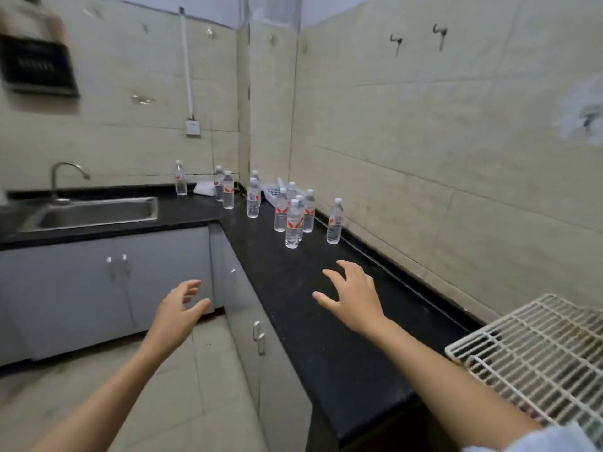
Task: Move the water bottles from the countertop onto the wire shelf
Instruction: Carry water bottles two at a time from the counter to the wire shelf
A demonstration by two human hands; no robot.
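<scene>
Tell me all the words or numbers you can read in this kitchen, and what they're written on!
No text here reads clearly enough to quote.
Water bottles: red and white labels, print too small and blurred to read.
Dark appliance on the wall: a pale row of marks, too blurred to read.
Wall socket: no readable marking.
Wire shelf: no text shows.

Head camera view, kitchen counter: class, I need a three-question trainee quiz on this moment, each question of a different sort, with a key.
1. True or false: the right hand is holding a bottle.
2. Where is the wire shelf? A) on the countertop's near right end B) in the sink C) on the floor
3. Fill in: the lone bottle nearest the right wall stands ____ on the black countertop.

Key: 1 false, both it and the left hand are open and empty. 2 A. 3 upright.
</scene>
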